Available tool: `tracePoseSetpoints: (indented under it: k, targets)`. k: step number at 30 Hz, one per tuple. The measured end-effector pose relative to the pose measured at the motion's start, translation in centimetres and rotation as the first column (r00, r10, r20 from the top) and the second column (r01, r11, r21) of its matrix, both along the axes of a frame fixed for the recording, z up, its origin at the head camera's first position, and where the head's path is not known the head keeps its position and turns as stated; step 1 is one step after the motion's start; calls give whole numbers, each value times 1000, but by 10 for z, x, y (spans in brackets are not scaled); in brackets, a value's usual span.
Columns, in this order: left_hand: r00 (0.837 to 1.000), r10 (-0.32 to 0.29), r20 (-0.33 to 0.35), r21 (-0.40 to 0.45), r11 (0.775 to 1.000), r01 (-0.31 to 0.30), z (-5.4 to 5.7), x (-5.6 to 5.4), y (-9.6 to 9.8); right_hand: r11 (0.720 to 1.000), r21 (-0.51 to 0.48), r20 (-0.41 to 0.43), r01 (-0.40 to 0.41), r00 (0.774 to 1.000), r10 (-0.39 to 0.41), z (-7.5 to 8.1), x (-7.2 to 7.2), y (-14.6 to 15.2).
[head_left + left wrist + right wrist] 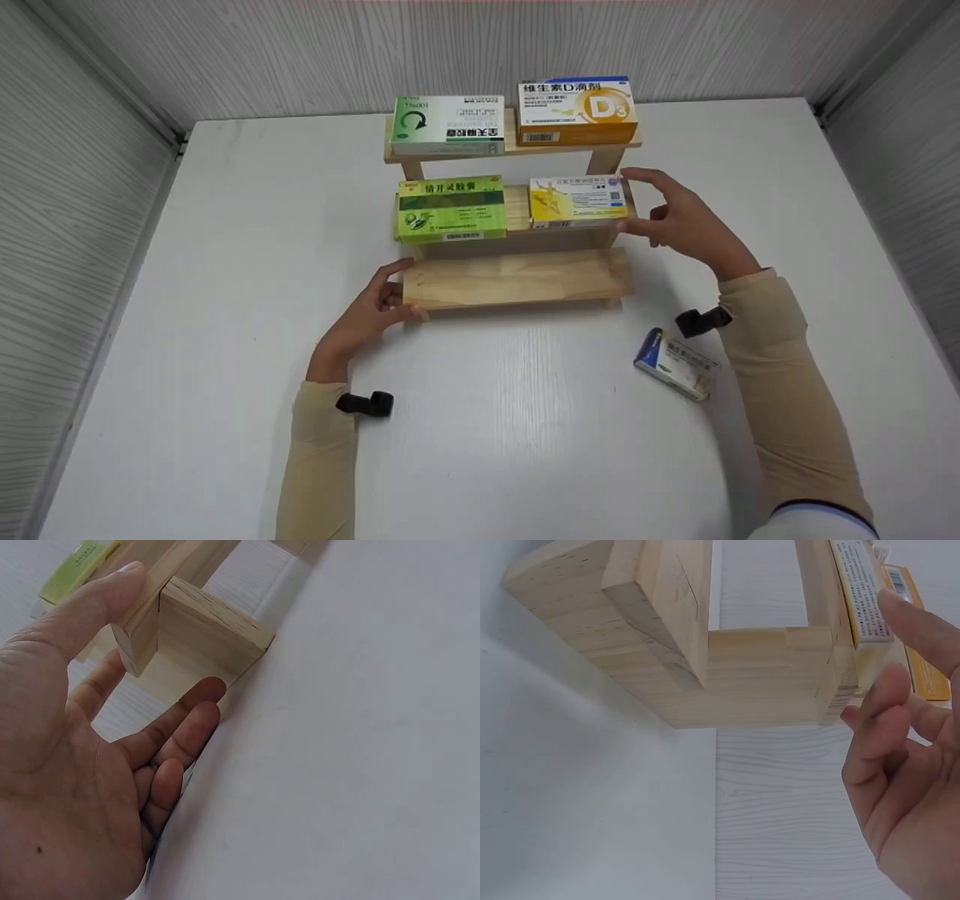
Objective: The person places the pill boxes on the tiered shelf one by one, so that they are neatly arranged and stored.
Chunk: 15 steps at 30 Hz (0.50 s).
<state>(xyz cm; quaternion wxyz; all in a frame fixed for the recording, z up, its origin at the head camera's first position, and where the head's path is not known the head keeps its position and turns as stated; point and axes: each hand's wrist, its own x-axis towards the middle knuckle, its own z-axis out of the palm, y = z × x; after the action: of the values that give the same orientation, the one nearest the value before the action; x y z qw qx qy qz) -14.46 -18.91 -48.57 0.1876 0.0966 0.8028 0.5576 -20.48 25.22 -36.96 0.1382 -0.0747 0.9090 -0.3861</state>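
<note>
A three-tier wooden stand (517, 281) is in the middle of the table in the head view. My left hand (367, 307) holds the left end of its lowest step, thumb at the front edge and forefinger behind; the left wrist view shows the thumb (120, 589) against the wood. At the right end of the middle step lies a white and yellow medicine box (576, 202). My right hand (686, 221) holds this box by its right end, forefinger at the back corner and thumb at the front one. Its other fingers are bent below the box in the right wrist view.
A green medicine box (452, 210) lies left on the middle step. The top step bears a white and green box (450, 124) and an orange and white vitamin D box (576, 112). A blue and white box (677, 365) lies on the white table by my right forearm.
</note>
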Motion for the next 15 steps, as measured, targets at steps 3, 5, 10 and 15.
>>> tracePoseSetpoints:
  k: [3,5,10,15]
  targets:
    - [1000,2,6,11,1000,-2,-1,0,1,997,-69,-55,28,998,-32,1,6,9]
    - [1000,2,8,13,1000,-2,-1,0,2,992,-124,-109,38,993,-52,1,12,16]
    - [1000,0,31,16,1000,0,7,2,3,976,-215,-203,43,975,-88,-4,35,34]
    - [999,-8,32,22,1000,7,21,7,6,963,-268,-255,27,962,-98,-8,63,49]
